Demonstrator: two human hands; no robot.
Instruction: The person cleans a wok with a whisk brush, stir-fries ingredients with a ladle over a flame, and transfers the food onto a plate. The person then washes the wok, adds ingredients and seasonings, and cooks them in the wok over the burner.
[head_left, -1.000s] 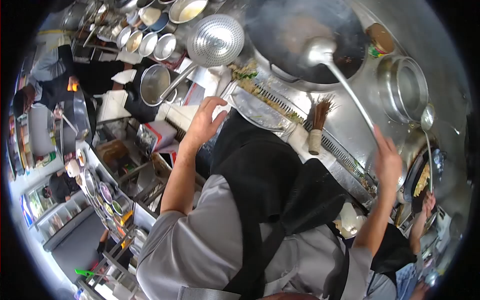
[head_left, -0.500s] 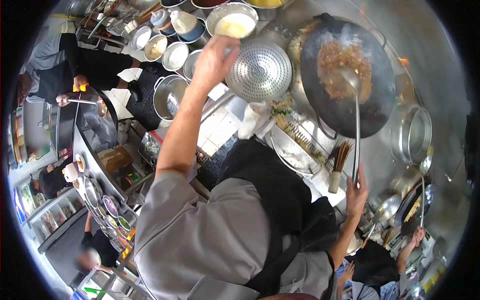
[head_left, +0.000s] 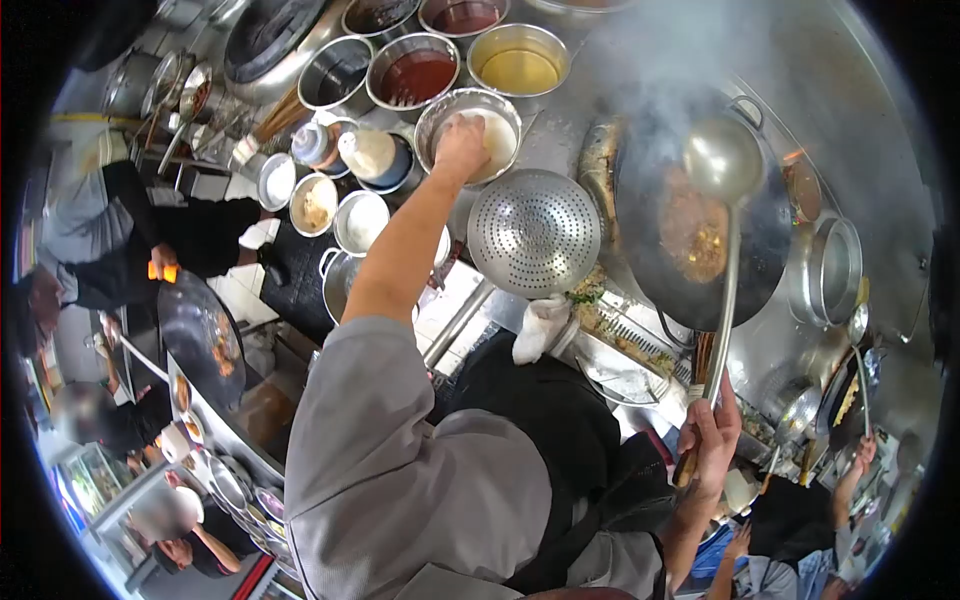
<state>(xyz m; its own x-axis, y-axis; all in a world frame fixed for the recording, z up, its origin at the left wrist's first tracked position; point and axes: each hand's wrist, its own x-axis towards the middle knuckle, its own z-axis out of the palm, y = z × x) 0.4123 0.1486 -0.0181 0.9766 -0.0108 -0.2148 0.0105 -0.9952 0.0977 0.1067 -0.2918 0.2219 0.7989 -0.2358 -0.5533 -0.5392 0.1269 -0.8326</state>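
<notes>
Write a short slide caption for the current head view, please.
Left hand at a round silver metal bowl, right hand holding a long silver metal ladle over a round black wok.

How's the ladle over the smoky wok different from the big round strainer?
The strainer is wide and full of holes; the ladle has a smaller bowl, no holes showing. The right hand holds the ladle; no hand holds the strainer. Both have silvery metal heads and long handles.
</notes>
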